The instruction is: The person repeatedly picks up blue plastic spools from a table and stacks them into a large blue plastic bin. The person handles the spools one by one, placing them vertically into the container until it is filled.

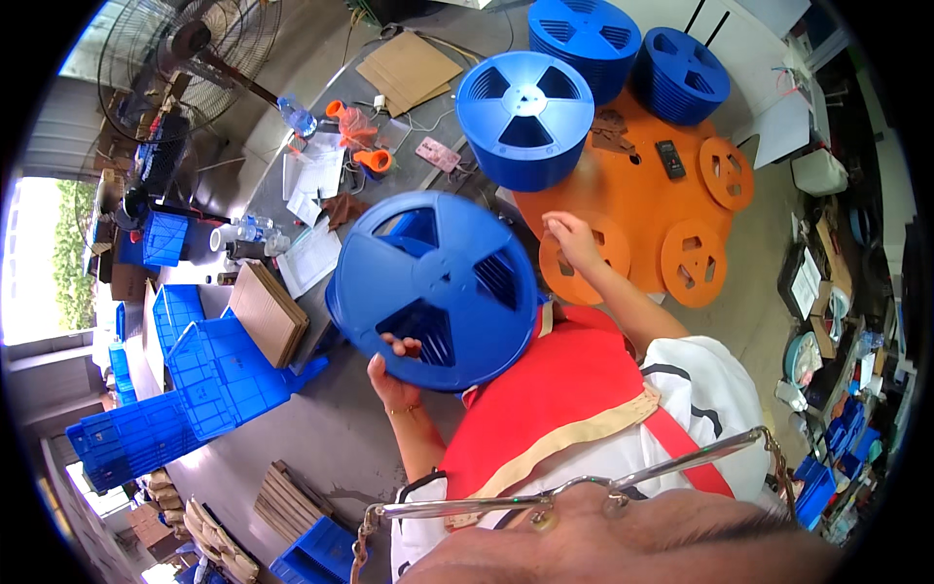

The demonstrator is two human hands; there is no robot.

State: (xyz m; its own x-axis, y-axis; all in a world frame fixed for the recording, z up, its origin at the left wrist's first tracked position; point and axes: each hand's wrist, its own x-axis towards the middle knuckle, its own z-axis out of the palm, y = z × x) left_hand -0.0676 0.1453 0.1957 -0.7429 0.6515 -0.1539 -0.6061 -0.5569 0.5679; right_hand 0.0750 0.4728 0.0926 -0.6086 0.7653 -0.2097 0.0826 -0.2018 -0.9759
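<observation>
Fingers of the left hand (392,383) curl through a window in a large, round, blue plastic reel disc (438,277), gripping its rim in front of the red cloth apron (574,380); more blue plastic layers show through its openings. The right hand (572,238), fingers loosely bent, hovers near a flat orange board (673,202); whether it holds anything, I cannot tell. Blue ribbed plastic crates (229,370) stand at left, contents hidden. A clear plastic bottle (296,116) is on the grey tabletop (413,178), its contents too small to make out.

Stack of round blue plastic reel flanges (443,271), nested, with large windows. It tilts, top face showing, left of centre.
</observation>
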